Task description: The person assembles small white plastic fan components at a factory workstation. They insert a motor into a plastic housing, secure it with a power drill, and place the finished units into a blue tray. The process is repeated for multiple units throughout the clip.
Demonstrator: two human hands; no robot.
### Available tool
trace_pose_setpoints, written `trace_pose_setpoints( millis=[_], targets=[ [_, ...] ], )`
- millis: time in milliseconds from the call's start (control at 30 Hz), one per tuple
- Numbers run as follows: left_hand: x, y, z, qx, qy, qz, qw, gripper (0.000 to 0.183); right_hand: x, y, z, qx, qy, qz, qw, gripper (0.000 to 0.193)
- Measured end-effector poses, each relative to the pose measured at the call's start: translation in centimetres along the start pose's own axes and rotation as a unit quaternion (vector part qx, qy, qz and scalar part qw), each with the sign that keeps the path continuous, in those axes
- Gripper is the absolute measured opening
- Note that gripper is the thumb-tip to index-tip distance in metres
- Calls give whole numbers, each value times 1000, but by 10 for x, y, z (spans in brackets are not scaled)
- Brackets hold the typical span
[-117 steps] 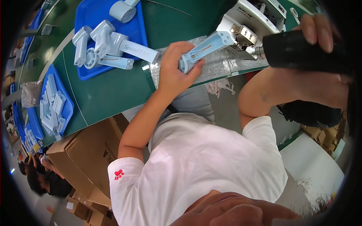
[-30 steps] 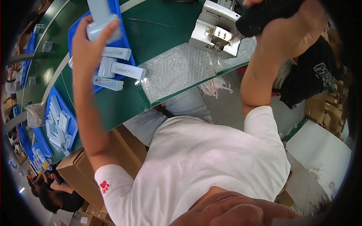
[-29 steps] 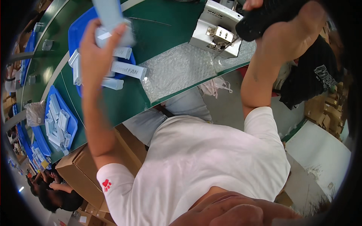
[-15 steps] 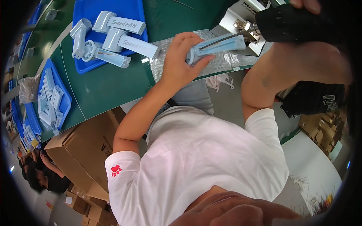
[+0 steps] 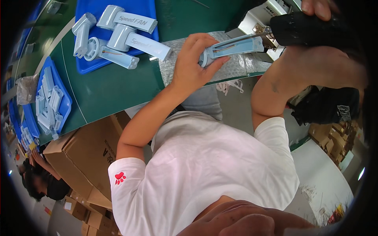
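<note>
1. Far left: clear plastic bag (image 5: 26,89) beside small blue tray (image 5: 67,104), which is full of loose light-blue parts. Both on green table (image 5: 98,92).
2. Near left, below table edge: open cardboard box (image 5: 84,157).
3. Left, farther back: large blue tray (image 5: 89,7). Four light-blue fan bodies (image 5: 147,46) on it, one handle sticking out past the right rim.
4. Center: left hand (image 5: 193,59) clamped on round end of a light-blue fan housing (image 5: 242,45). Housing sits above bubble wrap (image 5: 236,69), open side up, thin wires inside, handle end pointing right.
5. Thin metal shaft (image 5: 245,38) runs over the open channel; can't tell if tip touches.
6. Far right: silver machine (image 5: 256,20), partly behind black driver (image 5: 307,33).
7. Right: right hand (image 5: 318,9) wrapped on driver, palm hidden. Hands apart.
</note>
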State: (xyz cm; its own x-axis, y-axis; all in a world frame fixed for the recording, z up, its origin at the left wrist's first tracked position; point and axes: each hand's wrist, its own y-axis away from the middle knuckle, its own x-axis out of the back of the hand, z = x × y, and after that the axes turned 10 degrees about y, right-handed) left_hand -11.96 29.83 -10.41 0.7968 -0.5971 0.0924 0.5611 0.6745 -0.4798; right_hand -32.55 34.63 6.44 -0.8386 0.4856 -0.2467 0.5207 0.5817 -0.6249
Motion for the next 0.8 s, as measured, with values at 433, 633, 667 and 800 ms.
trace_pose_setpoints(
  millis=[433, 633, 667, 800],
  targets=[
    [-1, 4, 0, 28, 12, 11, 999, 42, 36, 2, 6, -20, -42, 49, 998, 87],
    [4, 0, 8, 58, 47, -2, 997, 40, -15, 12, 11, -25, 86, 130, 987, 92],
    [4, -2, 7, 67, 51, -11, 996, 40, -18, 10, 3, -24, 30, 117, 992, 84],
    [-4, 0, 3, 34, -10, 21, 999, 46, 18, -3, -34, -57, -251, 8, 966, 57]
  ],
)
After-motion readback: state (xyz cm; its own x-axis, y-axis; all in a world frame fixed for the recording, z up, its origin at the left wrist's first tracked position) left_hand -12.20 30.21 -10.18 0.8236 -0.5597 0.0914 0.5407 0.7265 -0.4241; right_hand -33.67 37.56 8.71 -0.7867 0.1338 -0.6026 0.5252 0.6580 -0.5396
